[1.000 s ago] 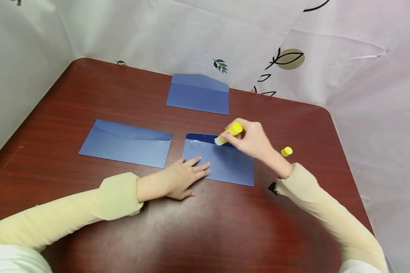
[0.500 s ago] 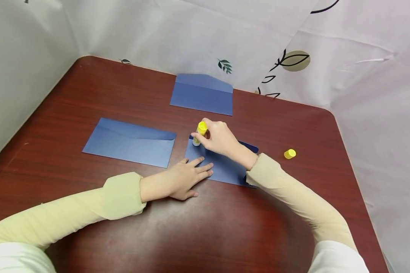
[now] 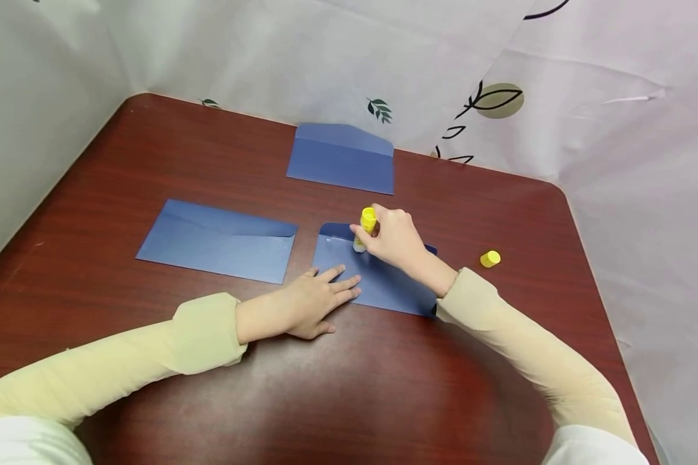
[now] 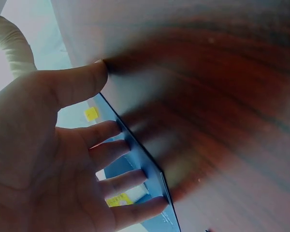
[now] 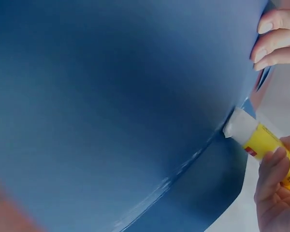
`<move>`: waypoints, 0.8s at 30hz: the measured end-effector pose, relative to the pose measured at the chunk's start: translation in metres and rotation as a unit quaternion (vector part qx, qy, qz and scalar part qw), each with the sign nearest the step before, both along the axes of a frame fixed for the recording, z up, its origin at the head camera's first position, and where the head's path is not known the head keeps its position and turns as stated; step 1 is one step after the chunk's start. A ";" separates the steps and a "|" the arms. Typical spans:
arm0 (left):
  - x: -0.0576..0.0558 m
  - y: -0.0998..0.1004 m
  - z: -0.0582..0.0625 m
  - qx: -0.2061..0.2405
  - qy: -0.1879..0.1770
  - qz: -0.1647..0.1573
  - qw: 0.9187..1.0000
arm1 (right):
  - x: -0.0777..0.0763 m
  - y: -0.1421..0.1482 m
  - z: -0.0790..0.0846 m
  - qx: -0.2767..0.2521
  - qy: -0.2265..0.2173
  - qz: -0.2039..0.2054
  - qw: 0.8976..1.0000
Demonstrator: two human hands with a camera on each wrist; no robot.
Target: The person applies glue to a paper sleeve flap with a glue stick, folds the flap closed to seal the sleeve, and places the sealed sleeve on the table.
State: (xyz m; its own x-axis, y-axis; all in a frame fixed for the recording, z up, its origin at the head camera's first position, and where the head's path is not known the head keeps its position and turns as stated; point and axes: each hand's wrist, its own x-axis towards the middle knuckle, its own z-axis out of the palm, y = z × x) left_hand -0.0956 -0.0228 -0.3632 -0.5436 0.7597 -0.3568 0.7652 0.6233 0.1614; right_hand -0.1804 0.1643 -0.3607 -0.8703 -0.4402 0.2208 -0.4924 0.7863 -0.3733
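A blue envelope (image 3: 384,284) lies on the table with its darker flap (image 3: 336,230) folded out at the far side. My right hand (image 3: 398,240) pinches an uncapped yellow glue stick (image 3: 368,223), whose white tip touches the envelope near the flap fold. Whitish glue streaks (image 5: 166,183) run along that fold in the right wrist view. My left hand (image 3: 311,303) rests with spread, straight fingers on the envelope's near left corner; its thumb lies on the table. The right hand and forearm hide part of the flap.
A second blue envelope (image 3: 215,242) lies to the left, its flap folded down. Another blue envelope (image 3: 340,165), flap up, lies at the table's back edge. The yellow cap (image 3: 490,259) stands to the right. Pale patterned sheeting (image 3: 302,58) surrounds the brown table (image 3: 302,400).
My right hand with the glue stick moved left along the flap fold to the envelope's left end, then partway back right. The left hand stayed in place.
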 end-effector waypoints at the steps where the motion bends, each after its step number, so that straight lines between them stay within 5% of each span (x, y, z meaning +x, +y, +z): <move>1: 0.000 0.000 0.000 0.000 -0.002 0.001 1.000 | 0.001 0.004 -0.001 0.000 0.006 -0.004 1.000; 24: 0.001 -0.001 0.003 0.009 -0.011 0.008 1.000 | 0.031 0.102 -0.005 0.001 0.064 -0.098 0.993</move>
